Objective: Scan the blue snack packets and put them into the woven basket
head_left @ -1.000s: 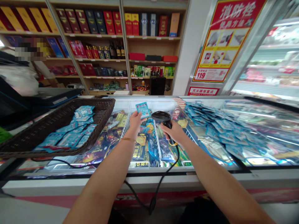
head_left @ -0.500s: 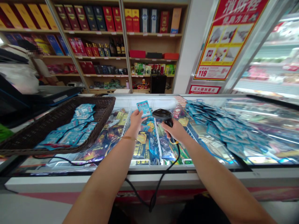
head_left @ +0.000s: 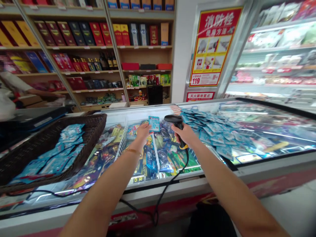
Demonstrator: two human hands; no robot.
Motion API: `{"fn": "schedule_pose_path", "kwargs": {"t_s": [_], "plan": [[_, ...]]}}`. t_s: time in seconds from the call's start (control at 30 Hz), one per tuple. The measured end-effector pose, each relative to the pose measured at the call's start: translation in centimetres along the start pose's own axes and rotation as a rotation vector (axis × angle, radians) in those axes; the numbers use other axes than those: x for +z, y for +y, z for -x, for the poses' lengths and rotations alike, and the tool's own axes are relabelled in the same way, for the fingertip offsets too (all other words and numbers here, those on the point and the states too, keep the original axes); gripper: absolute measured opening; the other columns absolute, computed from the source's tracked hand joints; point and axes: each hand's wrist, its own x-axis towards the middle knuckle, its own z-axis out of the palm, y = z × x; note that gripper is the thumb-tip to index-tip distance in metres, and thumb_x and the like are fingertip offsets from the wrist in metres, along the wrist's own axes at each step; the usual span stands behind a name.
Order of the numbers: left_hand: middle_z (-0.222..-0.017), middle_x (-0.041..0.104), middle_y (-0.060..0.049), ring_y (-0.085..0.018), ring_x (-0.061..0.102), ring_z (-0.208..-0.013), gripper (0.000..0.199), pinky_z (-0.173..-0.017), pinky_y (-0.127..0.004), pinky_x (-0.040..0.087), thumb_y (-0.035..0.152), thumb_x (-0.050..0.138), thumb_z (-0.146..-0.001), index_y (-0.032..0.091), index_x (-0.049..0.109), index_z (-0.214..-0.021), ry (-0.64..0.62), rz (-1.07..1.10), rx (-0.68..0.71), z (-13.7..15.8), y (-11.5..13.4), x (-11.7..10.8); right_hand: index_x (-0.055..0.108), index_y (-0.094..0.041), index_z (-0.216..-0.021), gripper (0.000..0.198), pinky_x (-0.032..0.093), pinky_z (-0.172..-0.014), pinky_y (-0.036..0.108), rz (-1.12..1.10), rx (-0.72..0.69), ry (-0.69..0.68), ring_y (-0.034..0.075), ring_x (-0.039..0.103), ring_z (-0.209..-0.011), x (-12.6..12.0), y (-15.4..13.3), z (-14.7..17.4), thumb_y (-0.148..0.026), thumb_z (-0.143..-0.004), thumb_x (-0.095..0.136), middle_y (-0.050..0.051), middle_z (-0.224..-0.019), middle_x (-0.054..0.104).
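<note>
Pinched in my left hand is a small blue packet, its printed side with a barcode facing me. My right hand is wrapped round the handle of a black barcode scanner, whose head points left toward the packet, a short gap apart. From the scanner's grip a black cable hangs over the freezer's front edge. To the right, a heap of similar blue packets lies on the glass top. More blue packets sit in a brown wicker basket at the left.
Both hands are above a chest freezer with frozen goods in wire compartments. Shelves of boxes and bottles stand behind. At the far left, a person's arm reaches over a dark counter device. A lit display cooler is at the right.
My view has turned to the right and the freezer looks tilted. The blue packet is more upright and nearer the scanner. At the far left, the person's arm now extends further right.
</note>
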Motion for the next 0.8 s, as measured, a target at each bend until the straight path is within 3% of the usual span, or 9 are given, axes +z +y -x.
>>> {"fn": "schedule_pose_path", "kwargs": {"t_s": [0.1,0.27,0.5,0.63,0.8], "plan": [[-0.086,0.069,-0.005,-0.017,0.069,-0.08,0.014,-0.081,-0.039,0.062,0.008,0.075,-0.074,0.016,0.066,-0.081,-0.034,0.068,-0.088,0.6,0.2,4.8,0.05,-0.022,-0.079,0.029,0.038,-0.031,0.022,0.009,0.033,0.117,0.011,0.05,-0.031,-5.0,-0.4,0.2,-0.036,-0.083,0.074,-0.006,-0.05,0.055],[-0.082,0.069,-0.005,-0.014,0.069,-0.078,0.013,-0.084,-0.035,0.061,0.006,0.076,-0.076,0.014,0.068,-0.081,-0.2,0.126,-0.174,2.1,0.1,13.9,0.05,-0.021,-0.079,0.023,0.039,-0.031,0.023,0.006,0.131,0.364,0.012,0.049,-0.031,-13.0,-1.2,1.4,-0.028,-0.087,0.07,-0.005,-0.049,0.056],[-0.082,0.069,-0.006,-0.018,0.07,-0.083,0.023,-0.087,-0.04,0.06,0.001,0.08,-0.068,0.012,0.071,-0.086,-0.336,0.124,-0.215,4.7,-1.3,24.4,0.05,-0.02,-0.078,0.022,0.041,-0.031,0.023,-0.053,0.161,0.521,0.012,0.05,-0.033,-19.6,-0.5,3.2,-0.025,-0.088,0.07,-0.005,-0.049,0.056],[-0.087,0.071,-0.008,-0.022,0.071,-0.088,0.026,-0.085,-0.037,0.059,0.001,0.08,-0.066,0.013,0.074,-0.088,-0.369,0.087,-0.172,5.1,-2.2,27.6,0.051,-0.02,-0.078,0.023,0.043,-0.031,0.023,-0.064,0.159,0.554,0.012,0.051,-0.034,-20.9,0.2,3.5,-0.027,-0.087,0.071,-0.005,-0.049,0.056],[-0.109,0.071,-0.012,-0.025,0.07,-0.097,0.04,-0.081,-0.032,0.057,0.001,0.075,-0.064,0.014,0.074,-0.102,-0.319,0.026,-0.089,4.4,-3.2,28.0,0.051,-0.02,-0.08,0.021,0.042,-0.031,0.023,-0.067,0.175,0.554,0.012,0.051,-0.035,-20.8,0.6,3.5,-0.027,-0.087,0.07,-0.005,-0.049,0.056]]}}
